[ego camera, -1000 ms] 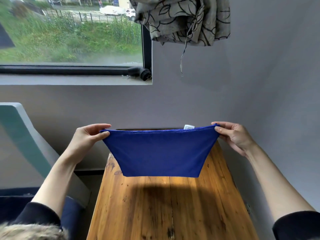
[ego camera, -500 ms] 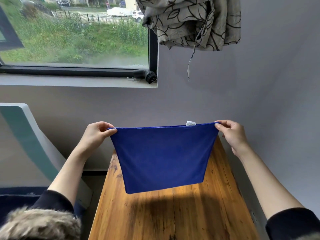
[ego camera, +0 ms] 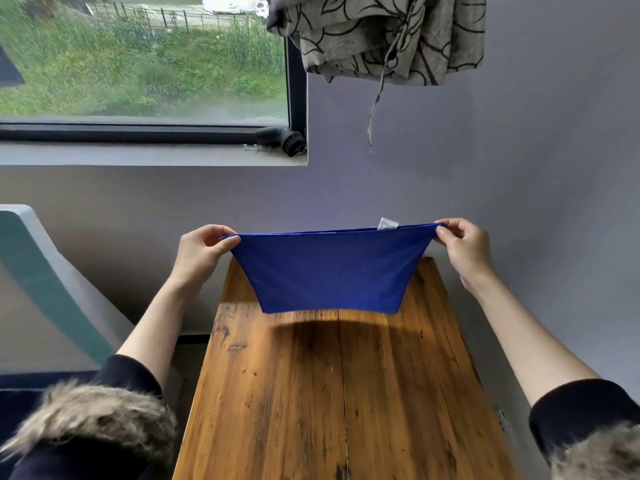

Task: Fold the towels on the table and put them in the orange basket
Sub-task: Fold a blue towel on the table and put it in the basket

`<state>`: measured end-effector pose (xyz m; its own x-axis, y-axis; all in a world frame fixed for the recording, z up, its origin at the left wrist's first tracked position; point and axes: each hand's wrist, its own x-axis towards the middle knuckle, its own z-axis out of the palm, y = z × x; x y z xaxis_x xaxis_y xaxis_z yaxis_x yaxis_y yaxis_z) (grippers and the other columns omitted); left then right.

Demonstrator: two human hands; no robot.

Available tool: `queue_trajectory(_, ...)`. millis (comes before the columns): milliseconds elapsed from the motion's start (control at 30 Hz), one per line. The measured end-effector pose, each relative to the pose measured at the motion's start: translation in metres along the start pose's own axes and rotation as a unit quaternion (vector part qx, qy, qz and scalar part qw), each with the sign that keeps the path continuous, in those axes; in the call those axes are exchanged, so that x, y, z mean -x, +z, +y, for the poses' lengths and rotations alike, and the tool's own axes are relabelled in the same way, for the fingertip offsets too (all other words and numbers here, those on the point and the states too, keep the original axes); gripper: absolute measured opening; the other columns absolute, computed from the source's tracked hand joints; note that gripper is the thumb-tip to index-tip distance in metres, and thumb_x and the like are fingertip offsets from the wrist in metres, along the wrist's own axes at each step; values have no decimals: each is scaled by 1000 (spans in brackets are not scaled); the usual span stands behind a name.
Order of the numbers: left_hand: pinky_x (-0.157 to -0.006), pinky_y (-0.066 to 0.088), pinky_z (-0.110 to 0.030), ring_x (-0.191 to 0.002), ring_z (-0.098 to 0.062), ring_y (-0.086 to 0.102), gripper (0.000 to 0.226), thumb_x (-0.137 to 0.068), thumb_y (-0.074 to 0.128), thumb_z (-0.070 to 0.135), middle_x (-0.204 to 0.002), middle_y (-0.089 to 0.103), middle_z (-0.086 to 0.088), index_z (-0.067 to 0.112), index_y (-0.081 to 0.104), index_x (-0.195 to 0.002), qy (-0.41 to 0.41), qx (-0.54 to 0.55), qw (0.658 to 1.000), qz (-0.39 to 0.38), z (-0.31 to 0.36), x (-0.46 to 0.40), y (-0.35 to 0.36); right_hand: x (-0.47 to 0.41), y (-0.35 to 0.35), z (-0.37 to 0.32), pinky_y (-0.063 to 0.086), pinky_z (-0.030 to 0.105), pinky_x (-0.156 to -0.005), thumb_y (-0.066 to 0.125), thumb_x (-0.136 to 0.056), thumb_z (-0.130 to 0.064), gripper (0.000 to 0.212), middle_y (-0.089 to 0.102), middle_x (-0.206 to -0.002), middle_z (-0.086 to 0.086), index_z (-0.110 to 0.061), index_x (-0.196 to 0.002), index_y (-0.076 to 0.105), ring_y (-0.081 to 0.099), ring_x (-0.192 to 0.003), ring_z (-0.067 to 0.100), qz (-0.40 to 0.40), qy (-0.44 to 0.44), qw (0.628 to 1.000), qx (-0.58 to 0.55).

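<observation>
Each grip pinches a top corner: left hand [ego camera: 204, 249] and right hand [ego camera: 462, 245] clamp the towel [ego camera: 329, 271], stretched taut between them. It hangs over the far end of the surface [ego camera: 346, 393], long axis left to right, both hands equally near. Since half a second ago, the hands have spread wider and the hem hangs shorter.
</observation>
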<state>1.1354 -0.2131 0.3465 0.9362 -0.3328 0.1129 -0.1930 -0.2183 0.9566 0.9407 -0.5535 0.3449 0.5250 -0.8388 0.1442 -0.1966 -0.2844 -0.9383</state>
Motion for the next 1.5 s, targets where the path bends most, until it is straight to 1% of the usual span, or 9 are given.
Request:
queue_trajectory(100,-63,45,-5,-66,6,60,8,-81,69,6,-77,68,3,14,67,-81,2,14,999,-31,-5,18,-5,19,-12,11,54,24,-79,56,-89,-6,12,67,-92,6,-13,-92,65,64,-83,16,-12,1,1000,-26)
queue_trajectory(300,-64,47,-14,-67,-1,61,4,-82,70,14,-73,71,6,16,70,-79,-97,-64,983,-141,-60,69,-8,81,-30,78,46,27,-83,57,-90,-6,15,66,-90,3,-18,-87,65,60,-90,17,-65,107,992,-25)
queue_trajectory(467,-78,47,-26,-76,-15,60,8,-85,66,10,-78,68,-8,2,67,-86,-229,-118,928,-270,-115,121,1,138,-42,134,46,31,-85,57,-89,-4,13,65,-93,11,-1,-99,65,57,-90,22,-105,227,968,19)
queue_trajectory(667,-77,51,-27,-79,-17,59,4,-87,63,6,-82,64,-9,3,63,-86,-335,-121,873,-334,-144,170,8,182,-61,163,48,26,-65,53,-90,2,11,63,-91,15,-1,-94,63,58,-77,20,-176,357,917,33)
queue_trajectory(867,-75,52,-26,-82,-19,59,8,-88,62,9,-86,64,-11,1,62,-89,-325,-117,892,-293,-151,161,17,182,-55,179,50,33,-76,54,-92,-4,12,64,-100,15,-5,-100,62,60,-94,27,-154,378,913,25)
queue_trajectory(1000,-81,52,-32,-85,-19,59,9,-90,59,10,-89,64,-10,1,61,-92,-294,-107,916,-251,-154,138,30,165,-41,185,48,29,-70,54,-91,-4,10,65,-93,9,-5,-97,62,61,-86,20,-100,392,913,-40)
queue_trajectory(1267,-67,50,-21,-79,-13,60,6,-91,57,7,-85,64,-4,3,62,-93,-281,-107,933,-197,-180,91,62,123,-15,203,48,29,-70,55,-91,-5,12,64,-92,8,-6,-101,61,60,-83,17,-86,386,918,-38)
queue_trajectory(1400,-79,52,-33,-84,-19,59,7,-92,56,7,-91,64,-7,5,62,-93,-293,-118,929,-192,-199,78,72,110,-3,216,49,27,-70,56,-91,-7,16,65,-96,6,-5,-106,61,61,-87,17,-90,394,914,-24)
queue_trajectory(1500,-79,51,-34,-86,-20,59,7,-92,55,6,-92,64,-9,7,63,-90,-301,-124,928,-180,-213,71,79,101,6,227,48,28,-72,56,-91,-8,17,65,-98,8,-5,-107,63,62,-88,19,-87,393,915,-10)
